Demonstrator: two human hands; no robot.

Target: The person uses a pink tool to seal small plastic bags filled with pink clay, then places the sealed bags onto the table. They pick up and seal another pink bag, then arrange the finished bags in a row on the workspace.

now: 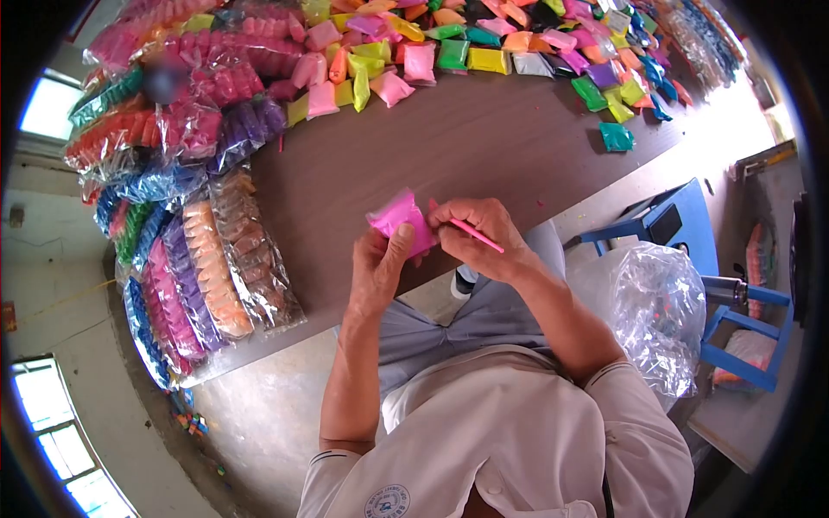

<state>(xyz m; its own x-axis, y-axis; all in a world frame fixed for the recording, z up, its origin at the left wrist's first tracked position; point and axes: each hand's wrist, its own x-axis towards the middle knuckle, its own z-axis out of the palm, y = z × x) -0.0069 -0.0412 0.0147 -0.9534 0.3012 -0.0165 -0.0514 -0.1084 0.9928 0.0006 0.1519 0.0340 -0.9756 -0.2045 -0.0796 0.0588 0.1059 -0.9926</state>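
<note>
A small bright pink packet [401,213] in clear film is gripped by my left hand [382,259], thumb across its front and fingers behind. Beside it, my right hand [484,233] is closed around a thin pink stick [477,234], which slants down to the right across the hand. The right fingertips are right at the packet's right edge, where a bit of pink shows. Both hands are over the front edge of the brown table [363,155].
Loose coloured packets [488,60] are heaped along the table's far side. Clear bags of packets [224,268] line the left. A teal packet [617,136] lies apart at right. A blue stool [673,224] and a large clear plastic bag [652,311] stand right of my legs.
</note>
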